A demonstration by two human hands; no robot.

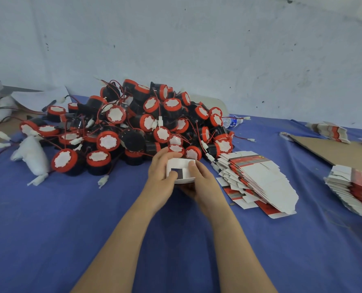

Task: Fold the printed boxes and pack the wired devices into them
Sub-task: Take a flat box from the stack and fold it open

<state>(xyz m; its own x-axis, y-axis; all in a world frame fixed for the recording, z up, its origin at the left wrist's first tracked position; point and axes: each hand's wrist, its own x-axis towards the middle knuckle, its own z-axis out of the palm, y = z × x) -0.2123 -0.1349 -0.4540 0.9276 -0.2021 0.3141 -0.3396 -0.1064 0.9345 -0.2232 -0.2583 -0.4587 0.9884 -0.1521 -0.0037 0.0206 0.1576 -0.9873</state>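
A small white printed box (181, 169) with a dark square showing at its top is held between both hands just above the blue cloth. My left hand (161, 174) grips its left side, fingers curled over the far edge and thumb on top. My right hand (201, 180) grips the right side, thumb pressing on the top flap. Behind the box lies a big pile of wired devices (133, 123), black round bodies with red and white caps and red wires. A fanned stack of flat box blanks (258, 178) lies just right of my hands.
The table is covered by a blue cloth (70, 218). Another stack of flat blanks (353, 193) sits at the right edge, more blanks (330, 132) and a cardboard sheet (336, 151) lie behind it. A water bottle (230, 121) lies by the wall. White foam wrap (32, 157) lies at the left.
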